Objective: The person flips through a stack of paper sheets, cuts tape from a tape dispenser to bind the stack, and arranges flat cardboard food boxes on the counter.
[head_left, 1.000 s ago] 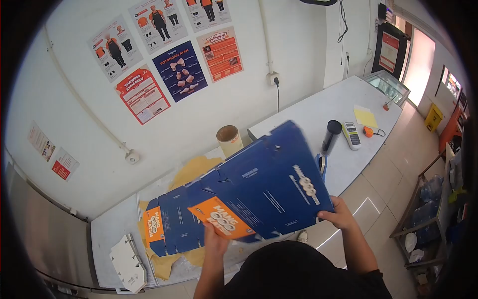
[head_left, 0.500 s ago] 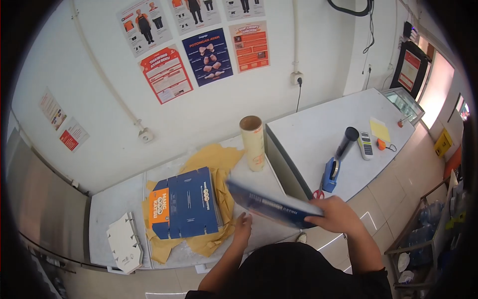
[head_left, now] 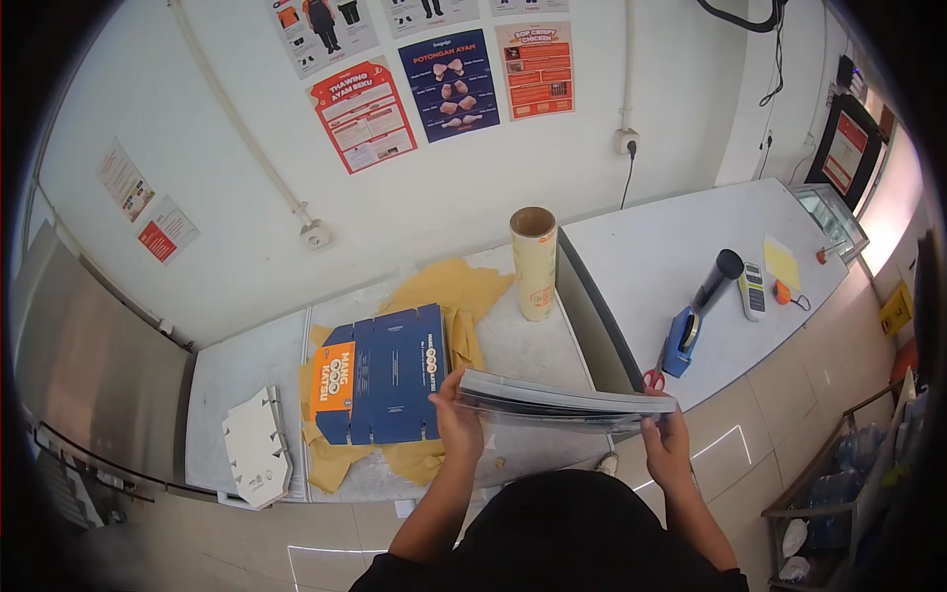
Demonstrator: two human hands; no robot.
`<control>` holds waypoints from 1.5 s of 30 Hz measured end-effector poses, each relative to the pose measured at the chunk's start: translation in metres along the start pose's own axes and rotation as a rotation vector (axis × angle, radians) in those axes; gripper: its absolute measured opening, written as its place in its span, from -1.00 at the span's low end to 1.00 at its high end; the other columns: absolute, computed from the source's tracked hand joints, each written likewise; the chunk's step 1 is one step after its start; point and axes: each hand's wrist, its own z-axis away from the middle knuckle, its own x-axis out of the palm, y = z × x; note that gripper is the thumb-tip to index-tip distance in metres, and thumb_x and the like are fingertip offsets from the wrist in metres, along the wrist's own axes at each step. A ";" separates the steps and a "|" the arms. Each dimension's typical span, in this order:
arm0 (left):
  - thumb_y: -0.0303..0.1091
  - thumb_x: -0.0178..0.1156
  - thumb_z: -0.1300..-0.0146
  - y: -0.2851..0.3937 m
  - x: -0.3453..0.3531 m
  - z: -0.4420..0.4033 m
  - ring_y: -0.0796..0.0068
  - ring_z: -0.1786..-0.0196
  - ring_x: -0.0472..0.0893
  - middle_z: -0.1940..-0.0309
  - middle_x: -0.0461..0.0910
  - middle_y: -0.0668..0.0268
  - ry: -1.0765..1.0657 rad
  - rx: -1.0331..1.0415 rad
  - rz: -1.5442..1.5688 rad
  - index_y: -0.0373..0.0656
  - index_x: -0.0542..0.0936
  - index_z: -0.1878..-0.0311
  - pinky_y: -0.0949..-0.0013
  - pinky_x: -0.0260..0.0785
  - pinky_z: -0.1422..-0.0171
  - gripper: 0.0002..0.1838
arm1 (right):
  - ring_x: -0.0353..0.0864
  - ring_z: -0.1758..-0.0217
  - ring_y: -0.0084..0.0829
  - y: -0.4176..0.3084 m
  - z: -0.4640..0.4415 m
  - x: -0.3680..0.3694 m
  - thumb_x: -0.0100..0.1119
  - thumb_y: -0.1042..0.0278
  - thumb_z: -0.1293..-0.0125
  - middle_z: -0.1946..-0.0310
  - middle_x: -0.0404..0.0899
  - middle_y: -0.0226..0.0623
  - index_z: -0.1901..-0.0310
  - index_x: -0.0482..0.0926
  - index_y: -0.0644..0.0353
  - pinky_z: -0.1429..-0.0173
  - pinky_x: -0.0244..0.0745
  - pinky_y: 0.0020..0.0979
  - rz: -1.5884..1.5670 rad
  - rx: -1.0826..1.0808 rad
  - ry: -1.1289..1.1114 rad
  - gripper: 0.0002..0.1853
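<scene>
A thin stack of flattened cardboard boxes is held nearly edge-on in front of my body, its pale edges facing me. My left hand grips its left end, with fingers over the edge. At the opposite end, my right hand has its thumb and fingers closed around the corner. Just left of my left hand lies a pile of flat blue and orange printed boxes. Crumpled brown paper spreads beneath and behind that pile.
White flattened boxes lie at the table's left end. A cardboard-cored film roll stands behind the stack. On the right counter are red scissors, a blue tape dispenser, a black cylinder and a label printer. Posters hang on the wall.
My left hand, formerly free, has taken hold of the stack's left end. The stack has turned from showing its blue face to edge-on and more level. The camera view has shifted.
</scene>
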 end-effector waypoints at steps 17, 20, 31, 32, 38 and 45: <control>-0.18 0.11 -0.71 0.027 0.010 -0.013 0.37 -0.26 0.54 -0.19 0.54 0.12 -0.363 0.256 -0.217 -0.23 0.37 -0.38 0.21 0.35 -0.47 -0.60 | 0.49 -0.45 -0.20 0.005 -0.023 0.016 0.32 0.40 -0.45 -0.39 0.43 -0.09 -0.48 0.32 0.28 -0.61 0.32 -0.09 -0.050 -0.230 0.124 -0.36; -0.28 0.12 -0.68 0.041 0.004 -0.007 0.34 -0.26 0.49 -0.17 0.49 0.18 -0.397 0.195 -0.377 -0.21 0.39 -0.31 0.21 0.30 -0.48 -0.69 | 0.50 -0.42 -0.24 0.025 -0.021 0.009 0.33 0.34 -0.47 -0.31 0.49 -0.13 -0.37 0.43 0.29 -0.62 0.28 -0.12 0.044 -0.238 0.051 -0.48; -0.30 0.20 -0.62 0.060 0.002 0.021 0.24 -0.33 0.52 -0.21 0.53 0.12 -0.393 0.189 -0.233 -0.20 0.42 -0.30 0.19 0.29 -0.51 -0.66 | 0.47 -0.44 -0.27 0.031 -0.021 -0.015 0.25 0.37 -0.55 -0.32 0.47 -0.17 -0.39 0.42 0.34 -0.61 0.25 -0.20 0.040 -0.213 -0.090 -0.53; -0.28 0.21 -0.63 0.058 -0.004 0.021 0.24 -0.35 0.53 -0.23 0.54 0.11 -0.401 0.101 -0.216 -0.20 0.43 -0.30 0.17 0.30 -0.51 -0.65 | 0.47 -0.44 -0.28 0.035 -0.024 -0.016 0.24 0.37 -0.55 -0.32 0.47 -0.17 -0.39 0.43 0.34 -0.61 0.25 -0.20 0.072 -0.244 -0.138 -0.53; -0.30 0.26 -0.56 0.071 -0.010 0.027 0.23 -0.34 0.56 -0.20 0.59 0.14 -0.416 0.202 -0.467 -0.24 0.47 -0.34 0.13 0.31 -0.52 -0.60 | 0.50 -0.37 -0.30 0.033 -0.015 -0.018 0.26 0.39 -0.48 -0.21 0.52 -0.20 -0.28 0.52 0.31 -0.52 0.35 -0.21 0.049 -0.110 -0.053 -0.60; -0.15 0.49 -0.32 0.159 0.049 0.007 0.08 -0.32 0.58 -0.18 0.63 0.11 -0.561 0.622 -1.076 -0.21 0.59 -0.36 0.05 0.32 -0.51 -0.39 | 0.52 -0.10 -0.39 0.014 -0.012 -0.007 0.25 0.52 -0.40 -0.07 0.53 -0.15 -0.12 0.44 0.22 -0.26 0.44 -0.30 -0.106 -0.107 -0.146 -0.69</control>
